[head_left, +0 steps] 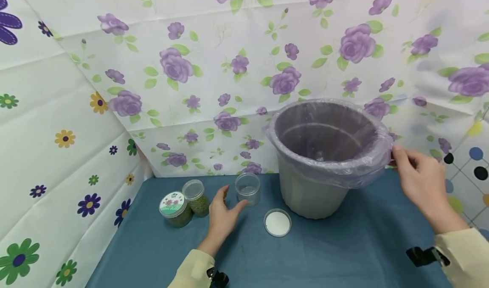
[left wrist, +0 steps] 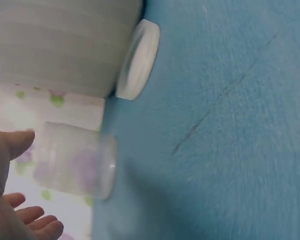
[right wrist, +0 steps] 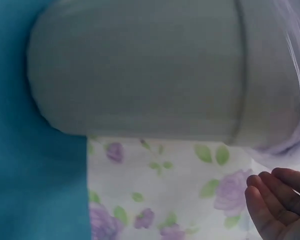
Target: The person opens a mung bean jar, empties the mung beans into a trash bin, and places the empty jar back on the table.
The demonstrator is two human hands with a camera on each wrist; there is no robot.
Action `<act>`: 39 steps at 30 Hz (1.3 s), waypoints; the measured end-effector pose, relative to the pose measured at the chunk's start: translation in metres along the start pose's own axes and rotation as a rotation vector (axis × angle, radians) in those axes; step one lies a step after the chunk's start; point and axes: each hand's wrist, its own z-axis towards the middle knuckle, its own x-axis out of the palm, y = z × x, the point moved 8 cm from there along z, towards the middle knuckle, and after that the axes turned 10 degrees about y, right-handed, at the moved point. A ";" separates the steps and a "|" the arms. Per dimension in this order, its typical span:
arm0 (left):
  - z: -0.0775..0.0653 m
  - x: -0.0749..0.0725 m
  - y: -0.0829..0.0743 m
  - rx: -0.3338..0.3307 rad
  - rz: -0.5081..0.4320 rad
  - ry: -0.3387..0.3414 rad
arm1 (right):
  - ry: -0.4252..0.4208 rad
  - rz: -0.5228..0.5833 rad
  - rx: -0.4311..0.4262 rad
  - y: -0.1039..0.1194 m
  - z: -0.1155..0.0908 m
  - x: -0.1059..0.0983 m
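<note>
The left hand (head_left: 222,221), empty and spread beside the jar (head_left: 248,193) on the bench (head_left: 153,245), should close evenly round it; the right hand (head_left: 422,181), loosely bent at the liner (head_left: 353,177), seems empty.

the wrist views cut off your left hand (left wrist: 5,217), right hand (right wrist: 282,207) and bin (right wrist: 140,70); the head view, your sleeves (head_left: 191,269).

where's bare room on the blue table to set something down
Bare: in front of the white lid, between the sleeves; also right of the bin. Crowded: back left, around the two jars, left hand and clear cup.
</note>
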 end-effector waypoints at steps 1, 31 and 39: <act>-0.003 -0.004 -0.003 0.012 0.020 -0.011 | -0.012 -0.001 0.000 -0.001 -0.007 0.004; -0.047 -0.038 -0.021 0.186 0.267 -0.119 | 0.385 -0.031 -0.089 0.017 -0.121 0.164; -0.035 -0.097 -0.015 0.208 0.293 -0.218 | 0.368 -0.014 -0.143 0.023 -0.121 0.170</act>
